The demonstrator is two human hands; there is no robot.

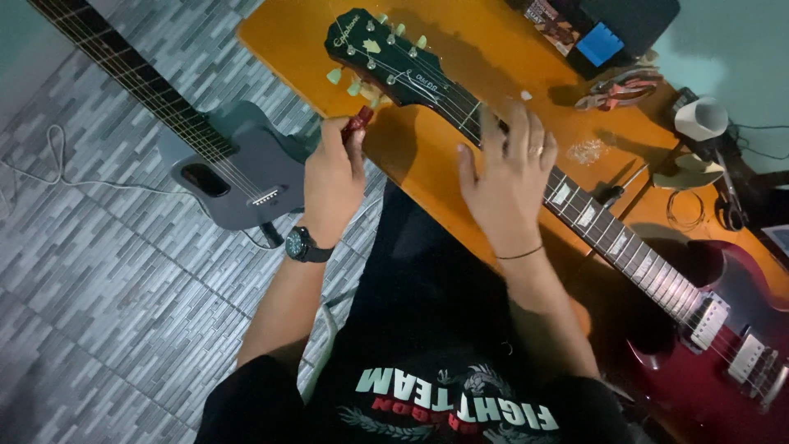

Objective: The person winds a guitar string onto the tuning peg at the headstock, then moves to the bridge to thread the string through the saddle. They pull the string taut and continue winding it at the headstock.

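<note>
A dark red electric guitar [723, 362] lies across an orange wooden table [460, 49], its black headstock [374, 53] pointing toward the far left corner. My left hand [333, 181], a black watch on its wrist, pinches a small red tool [357, 122] right below the headstock's near tuning pegs. Over the neck [608, 234] near the nut rests my right hand [509, 177], fingers spread flat on the strings, with a ring on one finger and a thin band at the wrist.
A grey acoustic guitar [234, 168] lies on the tiled floor at left, with a white cable [57, 156] beside it. Red-handled pliers [616, 90], a white paper cup [701, 117], a coil of string [686, 210] and a dark box [604, 29] crowd the table's far right.
</note>
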